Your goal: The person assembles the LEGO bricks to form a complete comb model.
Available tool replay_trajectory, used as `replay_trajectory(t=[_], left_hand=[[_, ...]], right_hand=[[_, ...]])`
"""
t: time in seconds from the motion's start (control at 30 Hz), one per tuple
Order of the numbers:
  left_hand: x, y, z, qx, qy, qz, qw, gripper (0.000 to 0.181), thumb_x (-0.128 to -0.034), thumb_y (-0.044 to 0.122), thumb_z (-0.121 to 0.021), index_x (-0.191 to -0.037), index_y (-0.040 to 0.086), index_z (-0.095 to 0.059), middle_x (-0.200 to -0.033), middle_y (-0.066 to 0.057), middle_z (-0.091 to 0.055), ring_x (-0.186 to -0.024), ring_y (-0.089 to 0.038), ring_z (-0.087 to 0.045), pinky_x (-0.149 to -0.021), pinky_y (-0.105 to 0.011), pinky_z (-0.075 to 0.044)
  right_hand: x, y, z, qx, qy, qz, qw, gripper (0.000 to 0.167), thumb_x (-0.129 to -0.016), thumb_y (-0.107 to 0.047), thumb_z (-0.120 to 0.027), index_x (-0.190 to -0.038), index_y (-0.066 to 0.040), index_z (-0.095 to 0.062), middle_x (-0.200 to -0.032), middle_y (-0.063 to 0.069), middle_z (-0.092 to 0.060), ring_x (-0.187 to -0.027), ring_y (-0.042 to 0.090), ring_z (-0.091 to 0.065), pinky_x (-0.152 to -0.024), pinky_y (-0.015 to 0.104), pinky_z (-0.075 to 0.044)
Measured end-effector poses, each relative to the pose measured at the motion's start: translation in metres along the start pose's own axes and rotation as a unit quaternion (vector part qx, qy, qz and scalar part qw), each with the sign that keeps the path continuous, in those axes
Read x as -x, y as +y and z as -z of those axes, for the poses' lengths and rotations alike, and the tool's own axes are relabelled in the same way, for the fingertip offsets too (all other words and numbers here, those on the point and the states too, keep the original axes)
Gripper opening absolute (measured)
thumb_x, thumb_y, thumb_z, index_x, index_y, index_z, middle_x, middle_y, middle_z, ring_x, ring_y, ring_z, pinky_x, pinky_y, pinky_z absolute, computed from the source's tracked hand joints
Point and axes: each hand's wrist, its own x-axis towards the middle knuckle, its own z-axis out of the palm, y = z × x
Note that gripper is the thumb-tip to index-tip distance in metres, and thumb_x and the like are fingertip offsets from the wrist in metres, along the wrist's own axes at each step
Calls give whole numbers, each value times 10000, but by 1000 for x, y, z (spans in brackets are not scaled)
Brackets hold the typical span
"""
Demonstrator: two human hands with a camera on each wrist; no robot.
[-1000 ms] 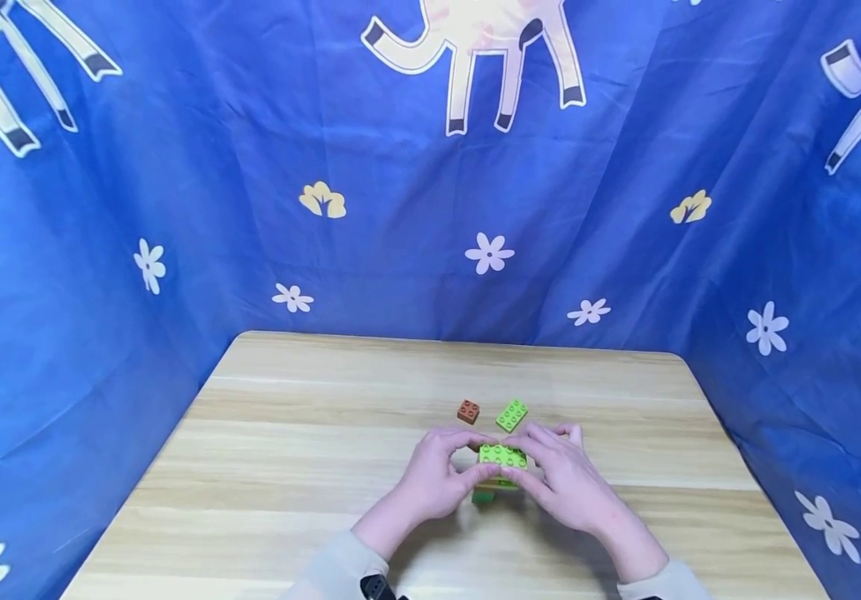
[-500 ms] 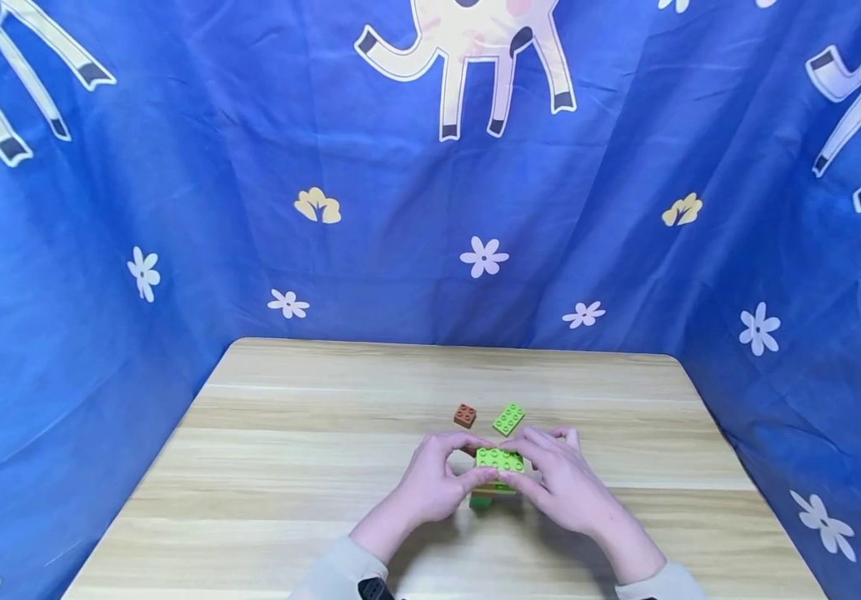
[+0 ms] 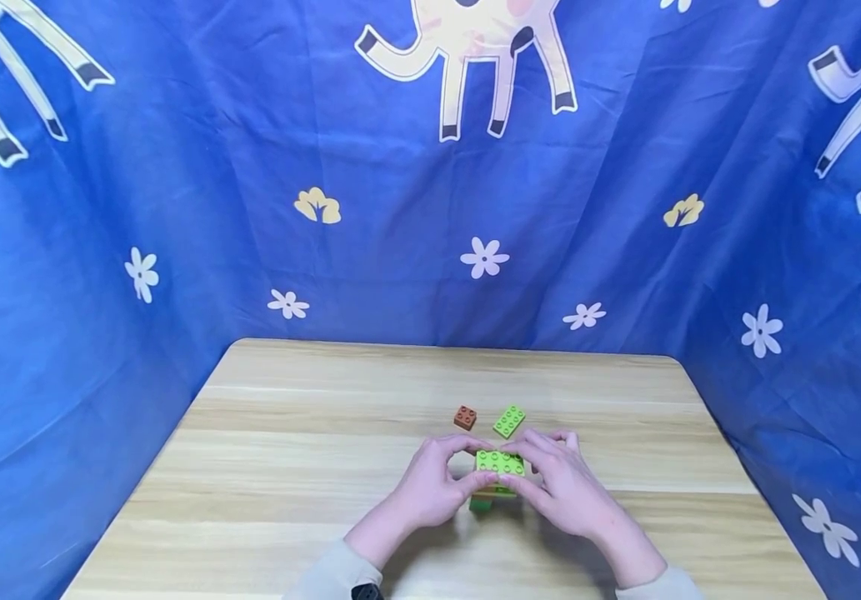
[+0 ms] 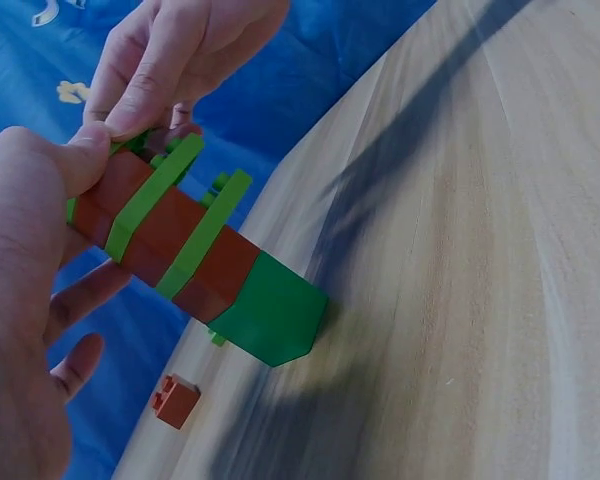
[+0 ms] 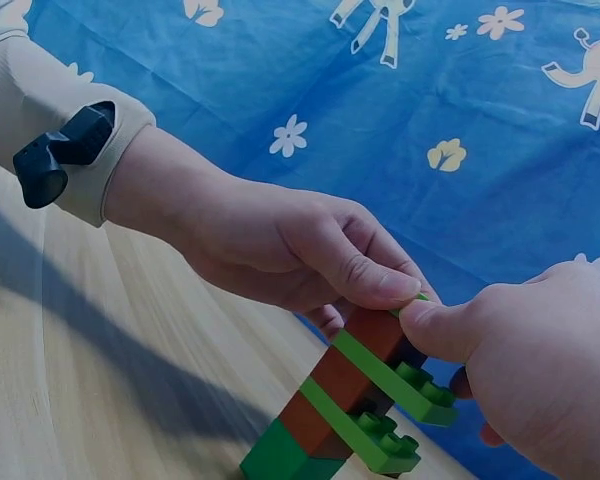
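Note:
A tower of toy building bricks stands upright on the table. Its base is a dark green brick (image 4: 270,310), with brown bricks (image 4: 175,215) and light green plates above, two of which jut out to one side. At the top lies a light green studded plate (image 3: 498,461). My left hand (image 3: 433,479) pinches the left side of this plate, thumb in front and fingers behind. On the right side, my right hand (image 3: 558,479) pinches it the same way, the thumb tips close together. Fingers on the far side are partly hidden.
Behind the tower lie a loose brown brick (image 3: 465,417) and a loose light green plate (image 3: 509,422). The wooden table (image 3: 287,467) is enclosed at the back and sides by a blue patterned cloth (image 3: 400,208).
The head view has shifted slightly. Both hands keep the same hold at the top of the tower, with hardly any visible motion.

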Motion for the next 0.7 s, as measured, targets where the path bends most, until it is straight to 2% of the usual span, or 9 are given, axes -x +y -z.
replay_trajectory(t=[0.13,0.37,0.47,0.57,0.7], left_hand=[[0,-1,1,-30,-9,-116,9999,388,-943,510,-775,-1241,263,-754,-1183,170,-732,-1144,-89,-673,-1028,-511,-522],[0,-3,4,-303,-26,-237,9993,419,-939,555,-756,-1254,278,-752,-1209,181,-722,-1181,-111,-659,-1044,-437,-507],[-1,-3,5,-264,-73,-277,9992,420,-935,542,-770,-1255,269,-756,-1221,171,-721,-1188,-110,-657,-1050,-426,-505],[-2,-5,6,-123,-170,-250,9995,429,-935,541,-772,-1263,264,-751,-1217,163,-725,-1185,-104,-661,-1054,-423,-507],[-2,-8,10,45,-342,-67,9994,464,-933,561,-766,-1291,267,-736,-1225,152,-720,-1196,-117,-655,-1069,-464,-497]], right_hand=[[0,0,0,30,-35,-16,10000,360,-1016,-451,-700,-1313,-250,-719,-995,-251,-531,-737,-12,-453,-951,452,-294],[-1,-1,1,53,-53,-12,10000,374,-1016,-453,-699,-1320,-236,-724,-959,-236,-501,-721,-27,-429,-952,458,-298],[-1,-1,2,34,-79,-37,10000,376,-1019,-458,-695,-1328,-245,-723,-950,-234,-492,-707,-25,-426,-950,461,-296],[-1,-1,2,-10,-110,-74,9999,375,-1022,-461,-691,-1337,-259,-719,-945,-235,-488,-701,-31,-424,-955,463,-291],[-2,-2,3,-35,-146,-96,9998,371,-1025,-464,-684,-1337,-266,-718,-953,-236,-487,-715,-30,-432,-963,460,-286]])
